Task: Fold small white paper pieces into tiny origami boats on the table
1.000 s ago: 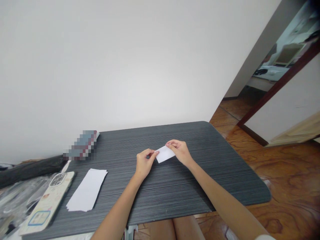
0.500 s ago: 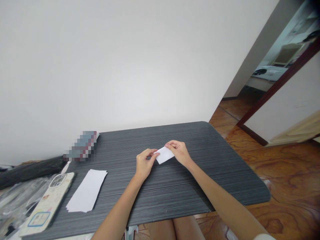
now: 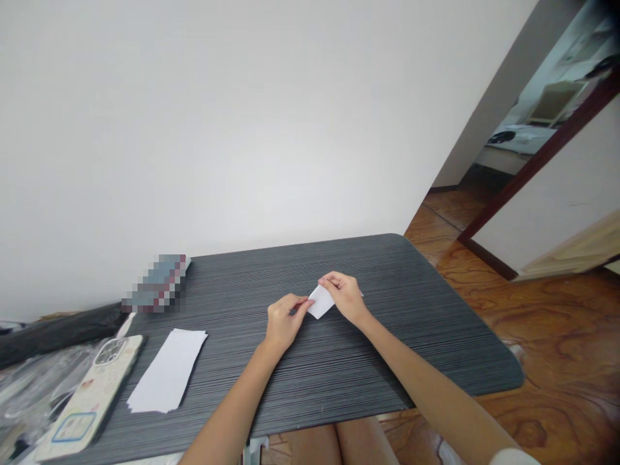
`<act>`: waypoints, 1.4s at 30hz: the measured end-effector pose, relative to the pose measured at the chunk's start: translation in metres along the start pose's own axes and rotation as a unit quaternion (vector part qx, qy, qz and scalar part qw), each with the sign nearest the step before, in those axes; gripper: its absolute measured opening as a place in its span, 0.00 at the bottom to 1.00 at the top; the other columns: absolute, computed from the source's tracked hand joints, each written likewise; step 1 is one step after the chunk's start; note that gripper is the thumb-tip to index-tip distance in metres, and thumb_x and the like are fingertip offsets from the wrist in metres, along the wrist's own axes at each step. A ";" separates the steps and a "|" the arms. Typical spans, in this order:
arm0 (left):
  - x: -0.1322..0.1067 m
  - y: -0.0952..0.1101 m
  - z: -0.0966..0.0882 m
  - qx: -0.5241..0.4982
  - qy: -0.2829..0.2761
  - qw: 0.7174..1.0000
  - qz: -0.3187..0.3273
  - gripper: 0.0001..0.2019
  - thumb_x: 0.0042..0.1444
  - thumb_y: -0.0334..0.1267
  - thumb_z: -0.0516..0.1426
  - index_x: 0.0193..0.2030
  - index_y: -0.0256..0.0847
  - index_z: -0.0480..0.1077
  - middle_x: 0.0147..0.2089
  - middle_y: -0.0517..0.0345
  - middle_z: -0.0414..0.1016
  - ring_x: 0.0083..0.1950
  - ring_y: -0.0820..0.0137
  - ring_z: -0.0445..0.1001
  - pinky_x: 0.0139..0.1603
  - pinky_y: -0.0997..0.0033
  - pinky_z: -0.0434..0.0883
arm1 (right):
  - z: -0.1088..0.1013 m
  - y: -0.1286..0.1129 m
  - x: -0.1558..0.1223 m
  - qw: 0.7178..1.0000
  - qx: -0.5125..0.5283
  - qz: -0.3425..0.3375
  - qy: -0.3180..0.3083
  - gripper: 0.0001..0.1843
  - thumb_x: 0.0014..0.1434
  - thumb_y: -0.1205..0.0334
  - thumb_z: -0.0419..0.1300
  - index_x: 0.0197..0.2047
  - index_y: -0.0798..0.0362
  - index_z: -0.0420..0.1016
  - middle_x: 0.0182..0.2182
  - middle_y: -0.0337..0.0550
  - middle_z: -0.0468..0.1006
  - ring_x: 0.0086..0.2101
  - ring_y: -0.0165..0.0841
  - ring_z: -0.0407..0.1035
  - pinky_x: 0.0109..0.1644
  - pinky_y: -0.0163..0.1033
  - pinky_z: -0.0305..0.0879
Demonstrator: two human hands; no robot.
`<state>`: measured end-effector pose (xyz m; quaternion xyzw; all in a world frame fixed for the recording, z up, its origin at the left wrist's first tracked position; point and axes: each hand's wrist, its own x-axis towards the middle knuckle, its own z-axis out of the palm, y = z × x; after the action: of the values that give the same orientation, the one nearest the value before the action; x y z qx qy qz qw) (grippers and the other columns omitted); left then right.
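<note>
A small piece of white paper is held between my two hands above the dark table. My left hand pinches its left end between thumb and fingertips. Across its upper right part, my right hand grips it with thumb and bent fingers. A little corner of the white paper sticks out to the right behind that hand. The rest of the sheet is covered by my right fingers.
A stack of white paper sheets lies at the table's left. Beside it is a phone in a patterned case. A blurred-out object sits at the back left corner. The dark grained table meets a white wall.
My left hand has shifted slightly right, closer to my right hand. Less of the paper shows between the hands, and a corner now pokes out at the right.
</note>
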<state>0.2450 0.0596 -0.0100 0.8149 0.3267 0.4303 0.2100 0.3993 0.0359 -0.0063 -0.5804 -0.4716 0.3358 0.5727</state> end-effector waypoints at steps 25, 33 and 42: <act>-0.002 0.003 0.007 -0.080 -0.039 0.989 -0.117 0.08 0.49 0.39 0.55 0.27 0.38 0.73 0.27 0.56 0.77 0.25 0.71 0.73 0.28 0.74 0.69 | 0.002 -0.005 -0.004 0.995 -0.078 -0.061 -0.014 0.10 0.51 0.57 0.55 0.25 0.54 0.70 0.23 0.40 0.74 0.26 0.31 0.67 0.30 0.34 0.61; 0.006 0.006 0.003 -0.229 0.010 0.937 -0.265 0.11 0.44 0.41 0.58 0.24 0.33 0.71 0.22 0.57 0.74 0.23 0.73 0.71 0.23 0.77 0.67 | -0.005 -0.001 0.004 0.971 0.178 0.122 -0.106 0.16 0.43 0.54 0.63 0.32 0.57 0.74 0.26 0.43 0.77 0.26 0.31 0.70 0.33 0.37 0.66; 0.006 0.005 0.005 -0.297 0.021 0.910 -0.289 0.11 0.46 0.42 0.58 0.25 0.33 0.69 0.20 0.60 0.72 0.19 0.74 0.69 0.22 0.75 0.70 | -0.006 -0.003 0.004 0.954 0.232 0.163 -0.099 0.14 0.42 0.56 0.65 0.27 0.59 0.75 0.23 0.44 0.77 0.23 0.29 0.71 0.31 0.35 0.68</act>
<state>0.2528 0.0599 -0.0062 0.5758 0.4092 0.4452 0.5503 0.4059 0.0372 -0.0025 -0.4642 -0.3337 0.5806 0.5797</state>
